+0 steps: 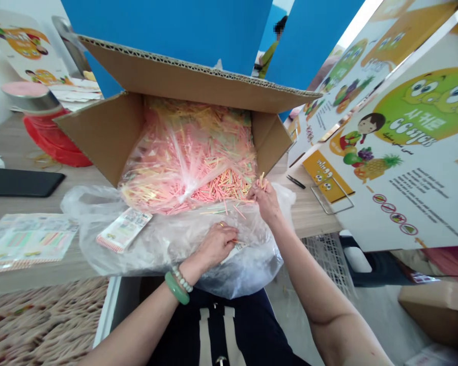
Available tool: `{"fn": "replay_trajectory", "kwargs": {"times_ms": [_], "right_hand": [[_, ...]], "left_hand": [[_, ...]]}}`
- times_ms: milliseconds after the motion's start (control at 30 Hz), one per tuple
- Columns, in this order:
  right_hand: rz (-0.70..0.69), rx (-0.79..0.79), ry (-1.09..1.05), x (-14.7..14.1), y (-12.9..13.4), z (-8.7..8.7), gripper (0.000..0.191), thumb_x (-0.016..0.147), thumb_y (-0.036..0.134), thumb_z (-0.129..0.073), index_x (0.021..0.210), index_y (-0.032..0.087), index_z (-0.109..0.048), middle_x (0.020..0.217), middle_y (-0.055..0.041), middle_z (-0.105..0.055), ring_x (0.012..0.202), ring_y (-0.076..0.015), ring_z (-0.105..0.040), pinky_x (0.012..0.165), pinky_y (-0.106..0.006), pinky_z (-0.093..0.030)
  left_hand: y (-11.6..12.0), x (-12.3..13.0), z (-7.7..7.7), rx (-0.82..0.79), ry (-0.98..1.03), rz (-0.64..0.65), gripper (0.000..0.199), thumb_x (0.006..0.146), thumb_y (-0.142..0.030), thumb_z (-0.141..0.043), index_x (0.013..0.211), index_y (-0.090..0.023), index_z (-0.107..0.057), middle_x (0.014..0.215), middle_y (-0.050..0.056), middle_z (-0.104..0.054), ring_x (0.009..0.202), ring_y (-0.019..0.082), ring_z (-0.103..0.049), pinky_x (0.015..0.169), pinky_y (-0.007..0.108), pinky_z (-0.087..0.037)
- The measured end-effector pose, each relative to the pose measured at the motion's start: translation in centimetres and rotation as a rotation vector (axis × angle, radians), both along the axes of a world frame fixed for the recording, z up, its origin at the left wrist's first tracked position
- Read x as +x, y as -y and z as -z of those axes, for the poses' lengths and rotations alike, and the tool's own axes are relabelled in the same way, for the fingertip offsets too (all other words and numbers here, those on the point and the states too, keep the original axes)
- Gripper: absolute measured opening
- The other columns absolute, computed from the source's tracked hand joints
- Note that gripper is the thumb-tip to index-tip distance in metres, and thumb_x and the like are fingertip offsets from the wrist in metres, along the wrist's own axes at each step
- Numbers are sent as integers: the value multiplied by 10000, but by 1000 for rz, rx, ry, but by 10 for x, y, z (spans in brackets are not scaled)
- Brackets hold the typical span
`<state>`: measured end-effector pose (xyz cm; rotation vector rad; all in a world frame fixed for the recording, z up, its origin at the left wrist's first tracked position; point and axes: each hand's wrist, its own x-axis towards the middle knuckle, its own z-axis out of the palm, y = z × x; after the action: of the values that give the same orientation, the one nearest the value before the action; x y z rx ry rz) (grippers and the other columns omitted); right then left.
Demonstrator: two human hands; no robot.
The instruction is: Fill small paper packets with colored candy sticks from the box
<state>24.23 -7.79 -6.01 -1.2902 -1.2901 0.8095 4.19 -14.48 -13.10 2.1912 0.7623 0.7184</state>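
The right hand point(266, 203) is closed round a small bunch of sticks point(262, 180), ends protruding, near the box's point(221, 84) front right corner. The left hand point(216, 244) is curled low over the plastic point(87, 216); something reddish shows at its fingertips, but whether it is pinched cannot be told. The bulk point(229, 184) of the sticks is held in the box, in a clear bag point(168, 147). Judgement: a light grip is advised, as such thin pieces probably snap; ends are best evened before release. Strays point(239, 212) on the plastic are best kept clear of both wrists.
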Motion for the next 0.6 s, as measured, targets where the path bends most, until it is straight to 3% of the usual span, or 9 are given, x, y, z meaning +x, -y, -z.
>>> {"fn": "replay_trajectory", "kwargs": {"times_ms": [100, 167, 367, 533, 600], "right_hand": [[-46, -87, -260, -16, 11, 6, 258, 806, 448, -635, 782, 252, -468, 649, 48, -528, 607, -155, -523, 644, -310, -473], [-48, -121, -304, -29, 21, 20, 234, 802, 436, -622, 776, 253, -479, 661, 46, -534, 636, -162, -538, 673, -317, -476], [11, -119, 68, -48, 38, 66, 190, 752, 331, -584, 637, 240, -463, 647, 47, -489, 652, -150, -442, 632, -273, -369], [-68, -80, 35, -46, 42, 66, 203, 796, 378, -582, 669, 244, -497, 699, 25, -531, 695, -171, -481, 658, -287, -405], [-116, -49, 24, -46, 45, 65, 200, 816, 397, -583, 698, 243, -534, 727, 13, -557, 722, -180, -503, 679, -300, -428]], "left_hand": [[-1, 1, 2, 25, -2, -9, 211, 806, -22, -581, 792, -188, -711, 1100, 63, -790, 1019, 251, -689, 960, 429, -470], [0, 2, 2, 41, -5, -16, 222, 798, -11, -574, 788, -187, -710, 1087, 63, -789, 1007, 250, -685, 954, 426, -481], [12, -5, -6, 89, 21, -75, 228, 802, -7, -531, 812, -174, -686, 1065, 113, -765, 1024, 256, -680, 976, 431, -524], [9, -12, -30, -86, 240, -349, 153, 873, -120, -548, 827, -177, -682, 1360, 164, -651, 1323, 294, -564, 1118, 496, -450], [0, -9, -42, -200, 287, -387, 139, 876, -144, -562, 801, -183, -672, 1431, 146, -607, 1417, 303, -481, 1168, 518, -397]]}}
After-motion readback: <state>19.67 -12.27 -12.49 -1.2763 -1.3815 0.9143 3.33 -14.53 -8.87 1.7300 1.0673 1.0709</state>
